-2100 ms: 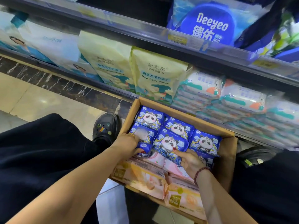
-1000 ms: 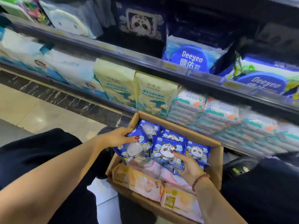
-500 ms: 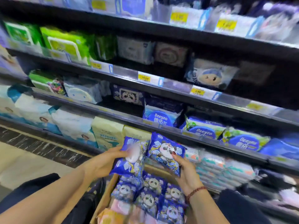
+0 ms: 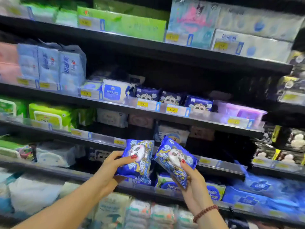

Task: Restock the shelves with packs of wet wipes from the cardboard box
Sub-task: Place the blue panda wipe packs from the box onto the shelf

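- Left hand point(image 4: 110, 169) grips a blue plastic panda-printed wipes pack point(image 4: 137, 160), thumb across its front.
- Right hand point(image 4: 192, 180) clutches a second blue panda pack point(image 4: 173, 158), tilted, just beside the first.
- Matching panda packs point(image 4: 171, 98) sit on the black metal shelf point(image 4: 206, 122) above.

- Left hand point(image 4: 109, 168): only the thumb shows on the left pack point(image 4: 137, 161); the fingers are hidden behind it.
- Right hand point(image 4: 196, 187): thumb on the right pack point(image 4: 173, 159), fingers mostly hidden behind it.
- Both forearms: cut off by the lower edge.
- Price tags point(image 4: 142, 104): figures too blurred to read.
- Panda packs point(image 4: 198, 104) on the shelf: lower parts hidden behind the tag rail.
- Blue packs point(image 4: 257, 187) at right: smeared, print unreadable.
- Bottom packs point(image 4: 140, 214): blurred, cut off below.
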